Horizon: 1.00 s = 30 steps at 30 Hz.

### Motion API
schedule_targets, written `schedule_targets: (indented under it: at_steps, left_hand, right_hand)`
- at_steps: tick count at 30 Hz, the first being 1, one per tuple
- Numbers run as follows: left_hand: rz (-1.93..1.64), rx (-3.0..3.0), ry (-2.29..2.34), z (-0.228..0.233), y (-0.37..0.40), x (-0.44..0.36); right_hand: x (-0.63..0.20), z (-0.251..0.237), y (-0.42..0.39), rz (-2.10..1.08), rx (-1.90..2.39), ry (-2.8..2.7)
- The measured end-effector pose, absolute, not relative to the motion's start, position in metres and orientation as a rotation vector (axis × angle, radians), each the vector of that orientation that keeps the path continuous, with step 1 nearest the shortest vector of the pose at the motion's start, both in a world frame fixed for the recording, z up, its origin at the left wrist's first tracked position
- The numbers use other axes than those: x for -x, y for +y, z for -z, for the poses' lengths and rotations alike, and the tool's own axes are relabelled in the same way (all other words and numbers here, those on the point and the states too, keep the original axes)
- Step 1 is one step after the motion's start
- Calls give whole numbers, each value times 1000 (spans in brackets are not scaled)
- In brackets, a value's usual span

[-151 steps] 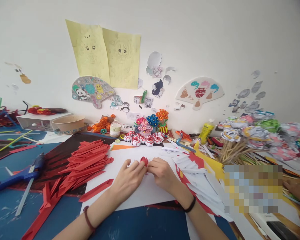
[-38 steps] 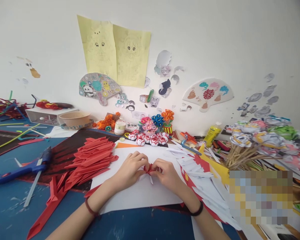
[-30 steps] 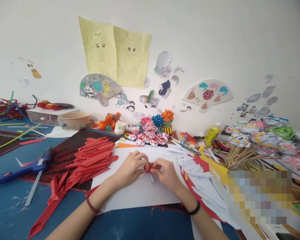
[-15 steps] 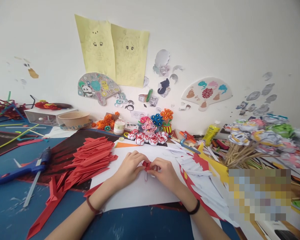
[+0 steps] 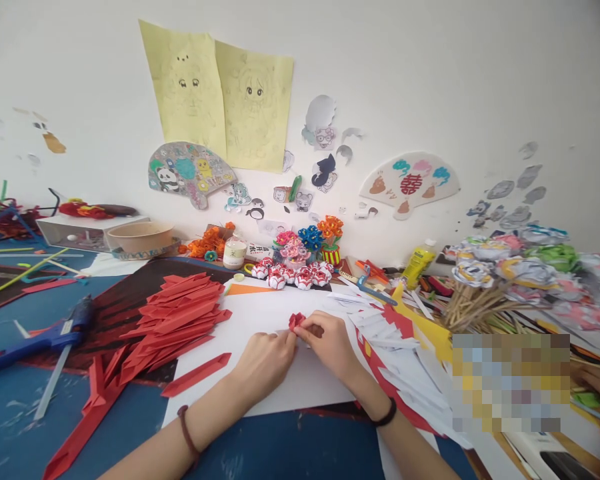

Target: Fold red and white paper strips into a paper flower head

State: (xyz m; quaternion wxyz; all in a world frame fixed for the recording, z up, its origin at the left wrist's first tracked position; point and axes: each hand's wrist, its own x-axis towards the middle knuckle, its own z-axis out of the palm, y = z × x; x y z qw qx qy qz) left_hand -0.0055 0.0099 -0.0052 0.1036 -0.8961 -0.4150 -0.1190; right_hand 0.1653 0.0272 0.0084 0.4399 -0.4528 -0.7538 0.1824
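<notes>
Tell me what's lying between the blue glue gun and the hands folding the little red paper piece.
In the head view, a pile of folded red paper strips lies between the glue gun and the left hand.

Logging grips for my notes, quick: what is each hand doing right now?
Left hand: fingers pinched shut on the small red paper piece.
Right hand: fingers pinched shut on the same piece.
</notes>
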Motion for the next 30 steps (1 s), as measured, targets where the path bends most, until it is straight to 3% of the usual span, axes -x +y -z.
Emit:
schedule_targets:
  at_steps: [20,30]
  left_hand:
    - [421,2600,-979,1,6,2]
    - [470,2571,-1001,2,6,5]
  right_hand:
    - [-181,-22,30,-419,1170,-1846]
    - [-196,-13,43,-913,1110,-1744]
